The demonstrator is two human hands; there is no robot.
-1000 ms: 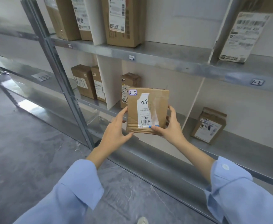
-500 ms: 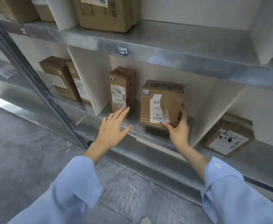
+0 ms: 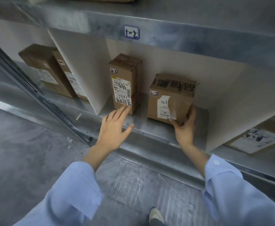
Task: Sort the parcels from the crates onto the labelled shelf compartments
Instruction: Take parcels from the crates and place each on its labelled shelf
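Right hand (image 3: 185,128) is gripping the 2-2 parcel (image 3: 171,98) at its near-right bottom corner, fingers curled round it; box is sitting upright on the shelf (image 3: 158,132), right of the tall parcel (image 3: 125,84) & apart from it. Left hand (image 3: 115,128) is hovering open, holding nothing, fingertips by the tall parcel's near face. Prob best letting go slowly w/o tipping it, label facing near.

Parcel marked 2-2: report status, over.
Right hand grips the parcel at its lower corner. Left hand open, by the tall box. Parcel upright on the shelf, nothing blocking.
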